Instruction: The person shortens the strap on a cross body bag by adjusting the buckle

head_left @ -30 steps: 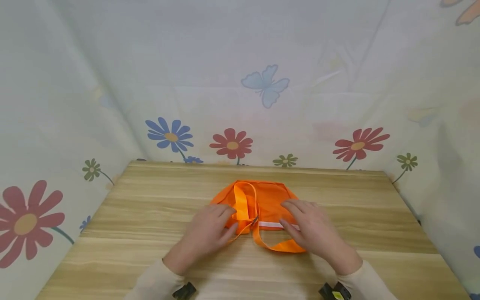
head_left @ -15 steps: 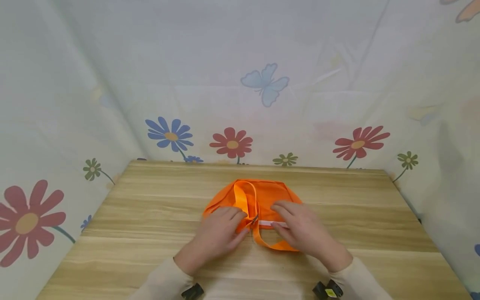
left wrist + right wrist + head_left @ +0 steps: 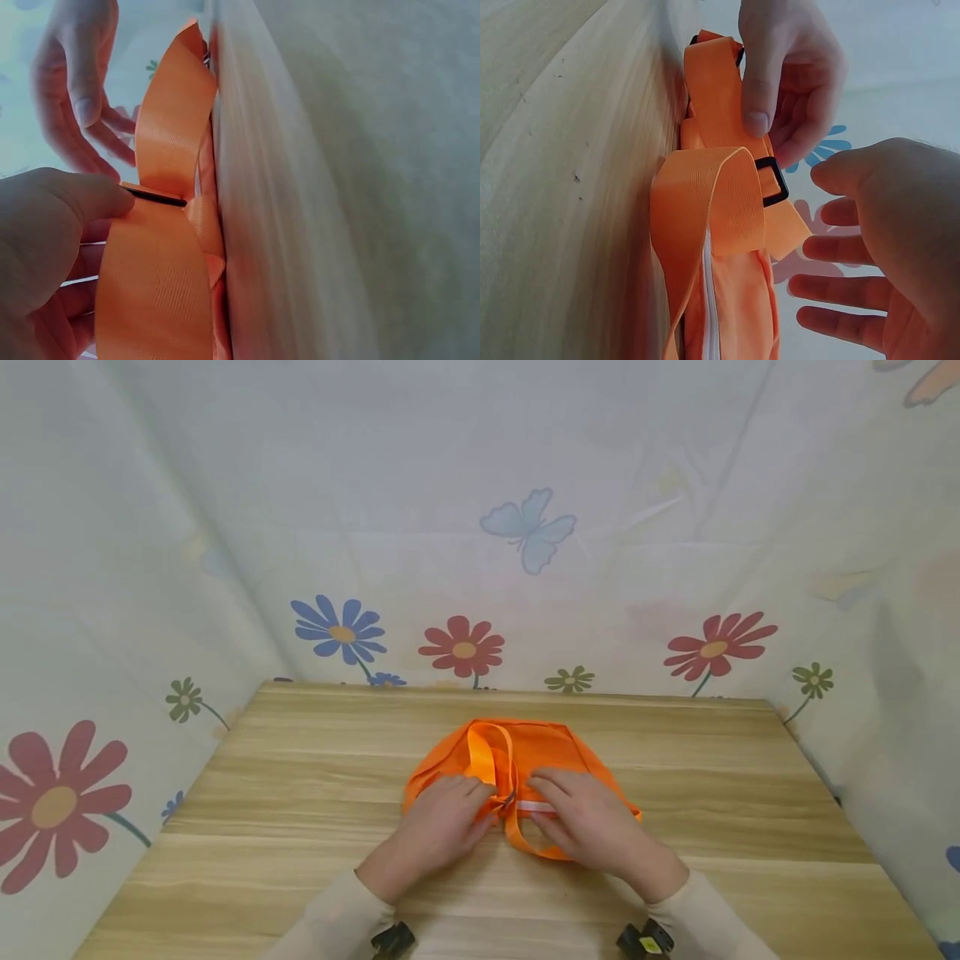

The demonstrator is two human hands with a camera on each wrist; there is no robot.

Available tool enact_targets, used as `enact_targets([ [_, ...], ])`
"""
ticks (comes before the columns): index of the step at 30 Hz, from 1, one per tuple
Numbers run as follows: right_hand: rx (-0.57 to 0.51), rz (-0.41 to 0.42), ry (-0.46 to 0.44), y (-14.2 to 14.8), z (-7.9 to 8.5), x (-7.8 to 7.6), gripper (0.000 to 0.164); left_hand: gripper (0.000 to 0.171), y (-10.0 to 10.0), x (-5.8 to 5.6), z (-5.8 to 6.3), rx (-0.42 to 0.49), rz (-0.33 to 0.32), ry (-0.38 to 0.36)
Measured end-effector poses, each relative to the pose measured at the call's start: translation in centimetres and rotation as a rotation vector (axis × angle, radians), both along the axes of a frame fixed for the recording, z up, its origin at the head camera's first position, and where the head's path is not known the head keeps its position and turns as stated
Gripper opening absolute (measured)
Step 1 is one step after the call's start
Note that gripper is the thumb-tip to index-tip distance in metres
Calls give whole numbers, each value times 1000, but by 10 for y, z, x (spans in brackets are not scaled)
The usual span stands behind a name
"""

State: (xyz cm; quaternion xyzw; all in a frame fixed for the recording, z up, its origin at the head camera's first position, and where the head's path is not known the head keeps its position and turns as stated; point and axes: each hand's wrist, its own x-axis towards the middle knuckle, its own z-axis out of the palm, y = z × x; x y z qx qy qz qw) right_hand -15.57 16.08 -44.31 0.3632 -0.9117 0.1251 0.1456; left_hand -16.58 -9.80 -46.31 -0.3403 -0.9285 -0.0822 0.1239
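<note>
An orange fabric bag lies flat on the wooden table, with a white zipper along its near side. Loose orange straps cross its front. My left hand pinches the orange strap beside a black plastic buckle, its thumb on the near face and fingers behind. My right hand hovers over the bag's right part, fingers spread and relaxed, holding nothing. In the right wrist view a second black buckle sits between the hands on the strap. The hands cover the bag's lower corners.
A pale cloth backdrop printed with flowers and a butterfly hangs behind and at both sides of the table. The table's back edge runs just beyond the bag. Dark wrist cameras sit under both sleeves.
Both hands have moved inward, the left to the right onto the strap by the buckle, the right to the left across the bag. More of the bag's right corner shows. The bag stays in place.
</note>
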Motion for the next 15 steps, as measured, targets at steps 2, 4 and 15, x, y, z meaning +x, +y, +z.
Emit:
enact_targets([
  [2, -2, 4, -2, -1, -1, 0, 50, 25, 0, 0, 0, 12, -4, -9],
  [4, -7, 9, 0, -1, -1, 0, 51, 23, -1, 1, -1, 36, -14, -10],
  [15, -52, 41, 3, -4, 0, -1, 57, 22, -6, 5, 10, 204, -48, -54],
])
